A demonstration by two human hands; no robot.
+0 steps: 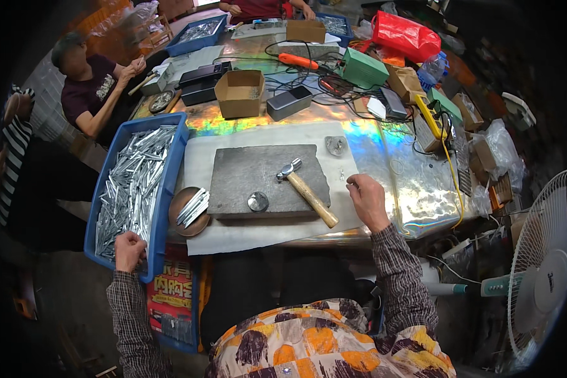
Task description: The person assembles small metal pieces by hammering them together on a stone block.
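Observation:
My left hand [130,252] is closed at the near corner of a blue plastic bin [181,135] heaped with thin silvery metal strips [135,179]. Whatever its fingers pinch is too small to make out. Over the right side of a white sheet [264,236], my right hand [368,200] has its fingers curled together beside some tiny bright pieces [342,176]; anything in them is hidden. Between the hands lies a grey stone slab [246,173], bearing a wooden-handled ball-peen hammer [309,195] and a small round metal piece [257,201]. A round brown dish [181,205] of strips sits left of the slab.
A clear small dish [336,146] stands beyond the slab. Behind are an open cardboard box [240,94], dark boxes [289,103], cables and a yellow power strip [429,116]. A white fan [542,277] stands at right. Another person [97,88] works at far left.

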